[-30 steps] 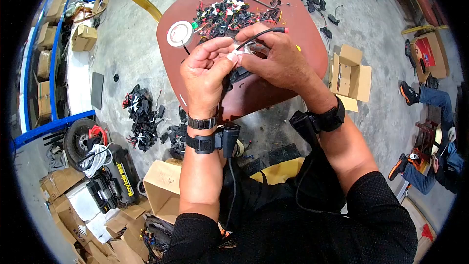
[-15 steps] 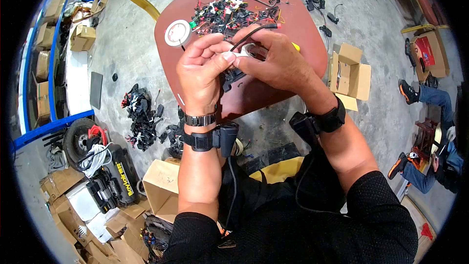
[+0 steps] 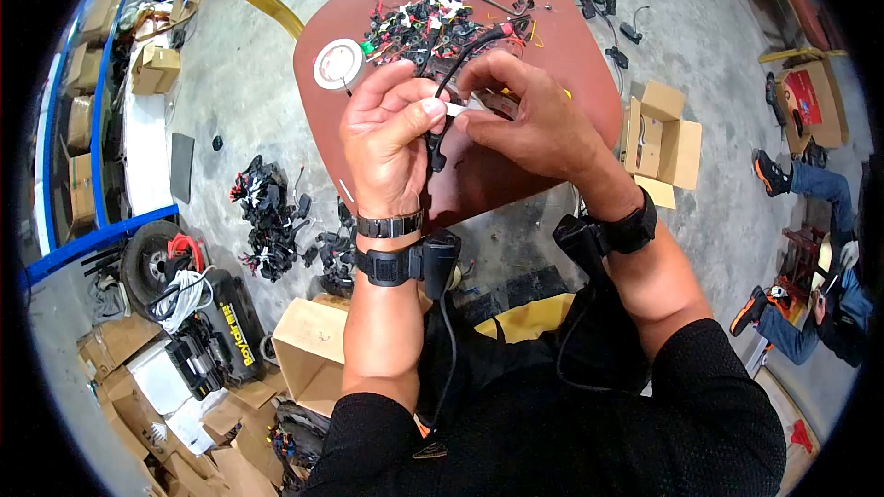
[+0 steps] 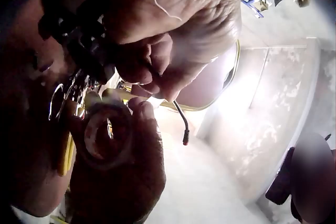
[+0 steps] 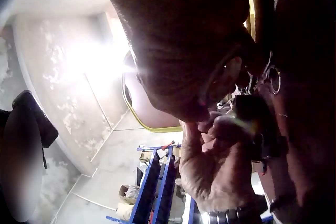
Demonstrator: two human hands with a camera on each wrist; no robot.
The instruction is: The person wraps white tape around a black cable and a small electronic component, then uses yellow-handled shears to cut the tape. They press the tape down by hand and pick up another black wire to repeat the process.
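Observation:
My left hand pinches a thin black cable between thumb and fingers. The cable's red-tipped end points up and to the right over the table, and a black connector part hangs below the hand. A short white strip of tape runs from the left thumb towards my right hand. That hand holds a roll of tape, its ring facing the camera in the left wrist view. In the right wrist view the left hand shows below the right hand, and shadow hides much of the grip.
On the brown table lie a heap of small connectors and wires and a white round reel. An open cardboard box stands to the right on the floor. Black cable bundles lie at the left.
The right hand has drawn a little to the right, away from the left, so the white tape strip shows between them. The cable's red end has swung up and leftward.

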